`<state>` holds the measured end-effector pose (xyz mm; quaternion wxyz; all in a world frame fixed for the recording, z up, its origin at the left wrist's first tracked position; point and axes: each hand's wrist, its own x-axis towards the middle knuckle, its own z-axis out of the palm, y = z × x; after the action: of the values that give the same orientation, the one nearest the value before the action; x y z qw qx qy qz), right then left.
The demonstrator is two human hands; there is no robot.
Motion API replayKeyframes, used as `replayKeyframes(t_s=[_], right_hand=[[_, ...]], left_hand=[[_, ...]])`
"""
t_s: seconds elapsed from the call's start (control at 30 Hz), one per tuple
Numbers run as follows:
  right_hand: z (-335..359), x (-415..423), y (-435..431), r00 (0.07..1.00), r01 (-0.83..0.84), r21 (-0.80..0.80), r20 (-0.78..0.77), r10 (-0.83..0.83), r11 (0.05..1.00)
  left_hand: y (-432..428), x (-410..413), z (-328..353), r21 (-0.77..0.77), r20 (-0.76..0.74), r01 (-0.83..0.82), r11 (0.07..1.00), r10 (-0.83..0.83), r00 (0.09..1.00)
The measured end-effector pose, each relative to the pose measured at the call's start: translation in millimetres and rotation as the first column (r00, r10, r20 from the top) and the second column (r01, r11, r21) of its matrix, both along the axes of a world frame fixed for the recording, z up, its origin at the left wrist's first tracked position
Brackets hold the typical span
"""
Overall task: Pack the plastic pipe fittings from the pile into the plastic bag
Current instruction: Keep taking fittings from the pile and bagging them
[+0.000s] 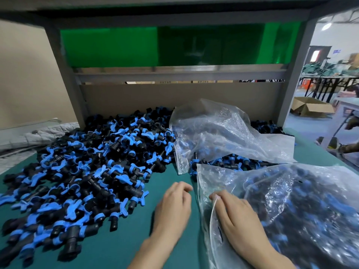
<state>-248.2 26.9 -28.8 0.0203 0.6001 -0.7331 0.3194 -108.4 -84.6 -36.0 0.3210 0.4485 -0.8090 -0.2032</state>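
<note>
On the green table [120, 247], two bare hands worked at the near bag of fittings.

Palm down, the left hand [174, 204] lay on the bare cloth with its fingers curled loosely and nothing in them, just left of the bag's edge. Beside it, the right hand [237, 220] rested flat on the clear plastic bag [303, 206], fingertips pinching the film at its near-left rim; the forearm ran back toward the lower edge of view. Under and to the right of that hand the bag bulged with black-and-blue fittings. Left of the empty hand, the loose pile of fittings [83, 171] spread wide. Beyond both hands, a second bag [223, 133] lay crumpled and partly filled.
</note>
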Motion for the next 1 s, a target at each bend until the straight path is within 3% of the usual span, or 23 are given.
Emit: replayKeyframes(t_s=[0.17,0.4,0.6,0.7,0.87,1.0], right_hand=[[-5,-2,-2,0.986,0.027,0.048,-0.166,-0.019,0.998],[-8,-7,-4,0.96,0.102,-0.07,-0.253,-0.116,0.992],[-12,-8,-4,0.942,0.13,-0.089,-0.3,-0.151,0.987],[-12,-9,-4,0.947,0.135,-0.061,-0.286,-0.147,0.989],[-10,-9,-5,0.962,0.116,0.017,-0.249,-0.108,0.993],[-7,-9,-5,0.97,0.114,0.061,-0.222,-0.098,0.992]], left_hand=[[-23,12,-2,-0.045,0.098,-0.221,0.974,0.225,0.969],[-34,6,-11,-0.109,0.288,-0.288,0.951,0.307,0.907],[-47,7,-12,-0.076,0.334,-0.305,0.949,0.313,0.889],[-46,8,-9,-0.096,0.264,-0.332,0.938,0.345,0.901],[-34,16,-3,-0.236,-0.041,-0.326,0.915,0.326,0.944],[-21,15,0,-0.365,-0.188,-0.161,0.917,0.097,0.977]])
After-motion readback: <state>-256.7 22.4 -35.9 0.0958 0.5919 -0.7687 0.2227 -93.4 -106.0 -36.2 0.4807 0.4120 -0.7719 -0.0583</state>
